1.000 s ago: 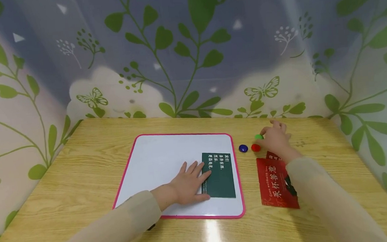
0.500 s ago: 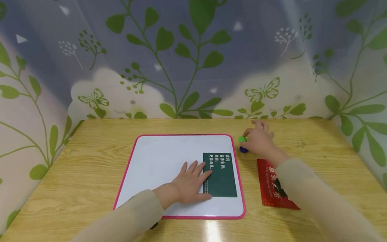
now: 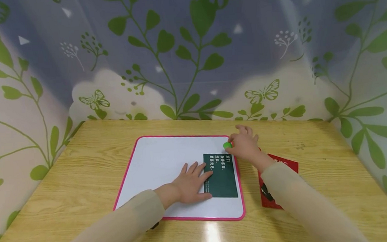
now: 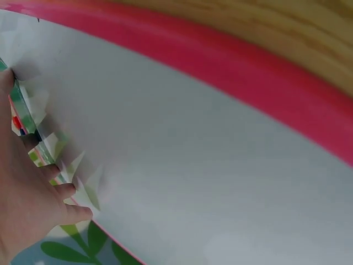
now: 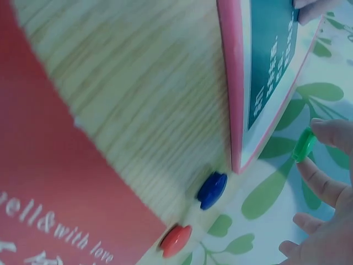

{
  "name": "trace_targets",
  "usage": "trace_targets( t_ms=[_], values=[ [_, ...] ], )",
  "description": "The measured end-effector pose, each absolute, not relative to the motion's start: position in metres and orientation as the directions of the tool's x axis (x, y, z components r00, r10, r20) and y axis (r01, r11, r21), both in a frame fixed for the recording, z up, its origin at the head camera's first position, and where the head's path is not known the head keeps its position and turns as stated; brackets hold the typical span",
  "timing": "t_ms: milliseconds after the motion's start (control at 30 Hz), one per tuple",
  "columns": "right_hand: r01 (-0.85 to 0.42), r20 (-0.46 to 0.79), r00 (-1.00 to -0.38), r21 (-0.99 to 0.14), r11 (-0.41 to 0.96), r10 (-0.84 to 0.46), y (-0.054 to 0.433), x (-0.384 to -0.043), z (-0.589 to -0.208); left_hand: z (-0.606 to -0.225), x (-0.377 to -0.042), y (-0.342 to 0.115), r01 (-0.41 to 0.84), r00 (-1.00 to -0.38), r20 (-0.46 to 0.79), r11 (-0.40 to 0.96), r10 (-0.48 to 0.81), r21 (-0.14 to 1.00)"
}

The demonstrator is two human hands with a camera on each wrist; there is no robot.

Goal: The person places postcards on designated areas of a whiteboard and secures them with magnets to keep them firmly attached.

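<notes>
Green disc (image 3: 227,145), pinched in right hand (image 3: 245,146), near right edge of whiteboard (image 3: 169,156), its upper left bare, left hand (image 3: 191,185) splayed

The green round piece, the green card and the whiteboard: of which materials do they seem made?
Green round piece: probably glossy plastic; its edge catches bright highlights.
Green card: likely thin smooth paperboard, flat with printed white lettering.
Whiteboard: perhaps laminate, faintly shiny; evenly smooth and white; core hidden.

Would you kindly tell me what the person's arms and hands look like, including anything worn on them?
The left sleeve and right sleeve are long, cream-coloured and end around the wrists. The left hand and right hand are bare, with no gloves or rings visible.
</notes>
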State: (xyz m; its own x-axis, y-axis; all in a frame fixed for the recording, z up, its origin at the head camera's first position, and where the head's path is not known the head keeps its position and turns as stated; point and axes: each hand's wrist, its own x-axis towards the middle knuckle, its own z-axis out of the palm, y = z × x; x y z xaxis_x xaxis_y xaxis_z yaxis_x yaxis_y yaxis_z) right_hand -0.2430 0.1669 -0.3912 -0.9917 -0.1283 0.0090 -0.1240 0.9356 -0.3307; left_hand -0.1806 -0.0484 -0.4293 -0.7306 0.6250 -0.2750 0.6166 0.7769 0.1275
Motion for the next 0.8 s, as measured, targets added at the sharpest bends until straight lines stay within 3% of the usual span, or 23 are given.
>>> trace_targets(
  t_ms=[800],
  values=[
    [-0.185,-0.014,-0.981,-0.263,0.947,-0.196,0.144,-0.24,-0.411,-0.429,-0.182,-0.05,0.632,-0.717,-0.271,0.763,0.643,0.138]
  ],
)
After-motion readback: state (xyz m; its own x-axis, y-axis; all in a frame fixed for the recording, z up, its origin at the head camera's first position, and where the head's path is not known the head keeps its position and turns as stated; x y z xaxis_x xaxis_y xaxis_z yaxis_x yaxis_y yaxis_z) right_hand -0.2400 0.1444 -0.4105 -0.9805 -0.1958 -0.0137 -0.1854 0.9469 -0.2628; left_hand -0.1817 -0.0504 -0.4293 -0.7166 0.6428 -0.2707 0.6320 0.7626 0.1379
